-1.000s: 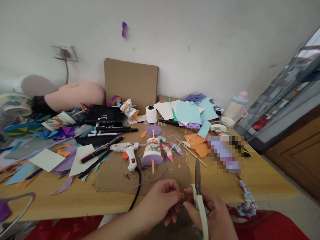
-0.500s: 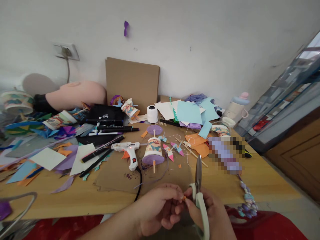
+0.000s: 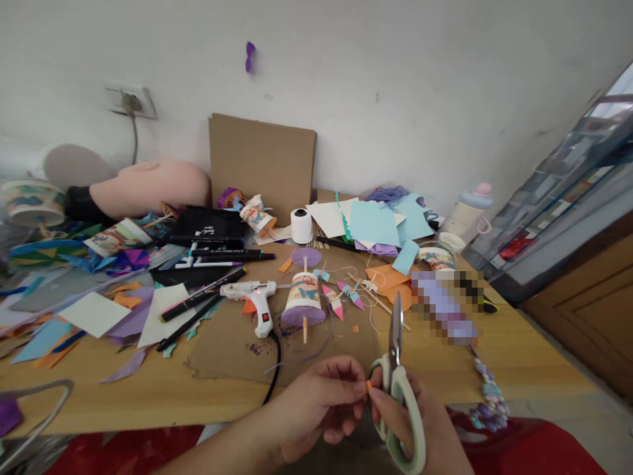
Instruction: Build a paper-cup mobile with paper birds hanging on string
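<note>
Between the fingertips of both hands is a tiny orange paper piece [image 3: 368, 386]. My left hand [image 3: 331, 399] pinches it from the left, thumb against the forefinger. My right hand [image 3: 403, 409] grips it from the right and also carries scissors [image 3: 397, 336] with pale green handles, blades closed and pointing up and away. Beyond the hands, a patterned paper cup [image 3: 304, 291] with purple discs and a wooden stick through it stands on a cardboard sheet [image 3: 217, 359]. Small pink and blue paper pieces [image 3: 341, 297] on white thread lie right of the cup.
A white glue gun [image 3: 260, 307] with a lit red light rests left of the cup, its black cord running toward me. Markers [image 3: 202, 300] and paper scraps [image 3: 93, 313] cover the left side. A thread spool [image 3: 301, 226], blue paper [image 3: 374, 223] and a bottle [image 3: 465, 214] stand or lie behind.
The scissors have turned in my right hand, so their handles show more fully. Both hands have shifted slightly right, still pinching the orange paper piece.
</note>
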`<state>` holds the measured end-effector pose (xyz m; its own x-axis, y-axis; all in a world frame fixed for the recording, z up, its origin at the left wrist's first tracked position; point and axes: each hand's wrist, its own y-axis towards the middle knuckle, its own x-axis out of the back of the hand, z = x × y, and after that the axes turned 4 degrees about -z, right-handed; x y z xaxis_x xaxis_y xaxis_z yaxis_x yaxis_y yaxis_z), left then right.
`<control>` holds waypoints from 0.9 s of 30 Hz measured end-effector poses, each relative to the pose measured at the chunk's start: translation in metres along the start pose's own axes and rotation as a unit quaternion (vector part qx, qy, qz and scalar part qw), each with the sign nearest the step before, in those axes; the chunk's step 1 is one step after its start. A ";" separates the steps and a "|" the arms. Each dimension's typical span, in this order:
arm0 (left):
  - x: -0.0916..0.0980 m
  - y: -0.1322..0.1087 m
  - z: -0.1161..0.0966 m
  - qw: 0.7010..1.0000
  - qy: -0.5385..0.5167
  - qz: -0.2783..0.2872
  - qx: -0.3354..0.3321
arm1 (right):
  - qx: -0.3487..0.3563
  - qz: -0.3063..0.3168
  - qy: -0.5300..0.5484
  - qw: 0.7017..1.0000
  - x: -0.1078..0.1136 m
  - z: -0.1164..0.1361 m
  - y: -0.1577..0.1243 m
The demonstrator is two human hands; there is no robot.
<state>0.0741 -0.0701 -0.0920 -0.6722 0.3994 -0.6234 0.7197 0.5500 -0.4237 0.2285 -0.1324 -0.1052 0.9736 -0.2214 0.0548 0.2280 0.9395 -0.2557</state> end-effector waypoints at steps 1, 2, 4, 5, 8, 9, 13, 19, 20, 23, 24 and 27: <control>0.000 0.001 0.000 1.000 -0.001 0.003 0.001 | -0.004 -0.001 0.002 1.000 0.000 0.000 0.000; 0.001 0.001 0.001 1.000 -0.004 0.006 0.004 | -0.009 0.000 0.004 1.000 0.000 0.000 0.001; 0.002 0.002 0.002 1.000 -0.012 0.010 0.008 | -0.013 0.009 0.005 1.000 0.000 0.001 0.001; 0.003 0.003 0.002 1.000 -0.015 0.012 0.011 | -0.013 0.015 0.003 1.000 0.000 0.002 0.000; 0.004 0.004 0.003 0.999 -0.023 0.016 0.018 | -0.011 0.027 -0.002 1.000 0.000 0.006 -0.001; 0.005 0.004 0.003 0.999 -0.025 0.017 0.019 | -0.010 0.026 -0.004 1.000 0.000 0.006 -0.001; 0.005 0.003 0.003 0.999 -0.026 0.015 0.021 | 0.004 0.021 -0.007 1.000 -0.001 0.005 0.000; 0.003 0.003 0.003 1.000 -0.004 0.013 0.021 | 0.004 0.024 -0.005 1.000 -0.001 0.001 0.002; 0.002 0.003 0.004 1.000 0.011 0.004 0.003 | 0.004 0.027 -0.012 1.000 -0.001 0.001 0.003; -0.001 0.004 0.007 0.987 0.099 -0.054 -0.118 | -0.007 0.018 -0.024 1.000 0.000 0.001 0.004; -0.002 0.005 0.008 0.972 0.141 -0.081 -0.169 | -0.011 0.011 -0.023 1.000 0.000 0.001 0.004; -0.001 0.003 0.012 0.902 0.288 -0.142 -0.289 | -0.019 -0.007 -0.013 1.000 -0.001 -0.002 0.005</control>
<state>0.0794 -0.0777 -0.1010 -0.9137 0.4053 -0.0289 0.4054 0.9141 0.0046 0.2289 -0.1281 -0.1086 0.9703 -0.2269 0.0841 0.2417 0.9257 -0.2908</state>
